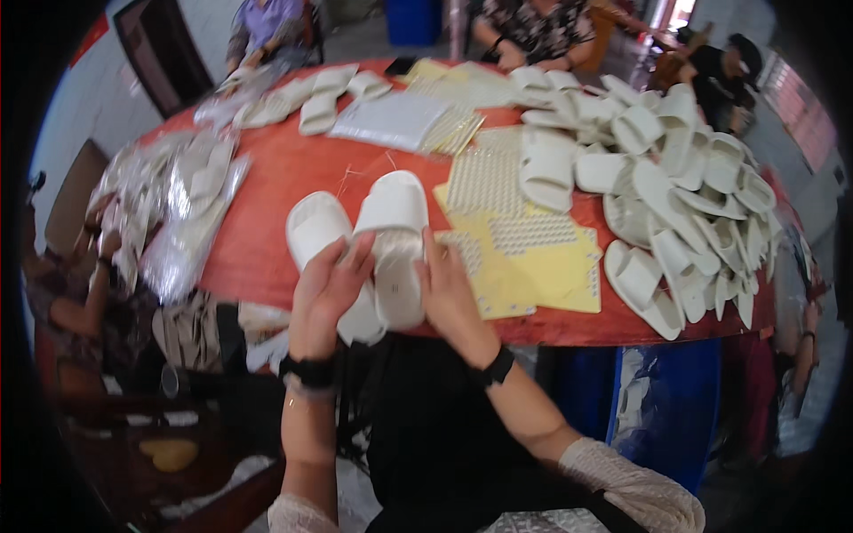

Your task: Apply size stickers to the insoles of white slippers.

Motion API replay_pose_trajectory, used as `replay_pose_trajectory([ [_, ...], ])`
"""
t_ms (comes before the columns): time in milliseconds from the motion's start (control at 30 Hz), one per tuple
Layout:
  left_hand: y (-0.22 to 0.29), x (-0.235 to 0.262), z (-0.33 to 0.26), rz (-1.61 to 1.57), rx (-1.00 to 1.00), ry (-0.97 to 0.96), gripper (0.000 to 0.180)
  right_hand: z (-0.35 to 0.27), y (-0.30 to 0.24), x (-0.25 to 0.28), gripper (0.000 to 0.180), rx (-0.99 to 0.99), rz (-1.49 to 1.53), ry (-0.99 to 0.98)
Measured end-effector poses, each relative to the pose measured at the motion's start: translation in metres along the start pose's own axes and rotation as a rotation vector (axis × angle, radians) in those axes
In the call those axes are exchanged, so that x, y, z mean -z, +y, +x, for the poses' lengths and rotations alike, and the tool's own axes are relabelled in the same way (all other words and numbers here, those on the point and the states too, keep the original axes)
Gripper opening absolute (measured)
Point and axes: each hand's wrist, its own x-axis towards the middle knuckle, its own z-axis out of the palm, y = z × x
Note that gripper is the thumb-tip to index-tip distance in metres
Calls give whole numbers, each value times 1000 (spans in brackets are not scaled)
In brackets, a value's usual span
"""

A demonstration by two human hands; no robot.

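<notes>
Two white slide slippers are in front of me at the near edge of the table. The right slipper (397, 284) stands toe away from me, with my right hand (451, 298) gripping its right side. My left hand (322, 282) is between the pair: its fingertips reach the left edge of the right slipper, and its palm covers part of the left slipper (316, 222). The heel of that left slipper shows below my fingers. How firmly my left hand holds each one is partly hidden.
A big pile of white slippers (657, 178) covers the table's right side. Yellow sheets with rows of small studs (533, 233) lie beside my right hand. Clear plastic bags (200, 186) are at the left; more slippers (317, 114) lie at the back. People sit around the red table (258, 231).
</notes>
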Motion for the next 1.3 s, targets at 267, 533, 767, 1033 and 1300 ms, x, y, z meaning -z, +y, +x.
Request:
replay_pose_trajectory([
  [267,-44,49,-46,952,-273,472,50,-31,-9,2,43,24,-41,-100],
  [533,-91,38,-61,1535,-190,306,84,1,-14,-62,69,29,-422,-337],
  [767,-83,73,-66,1619,-271,130,67,-14,6,-55,58,212,-320,-434],
  [1033,-85,68,-80,1769,-378,23,39,-47,2,-36,62,168,-165,-337],
  [1300,-69,45,-78,1550,-322,68,46,-45,3,-33,68,123,-394,-476],
])
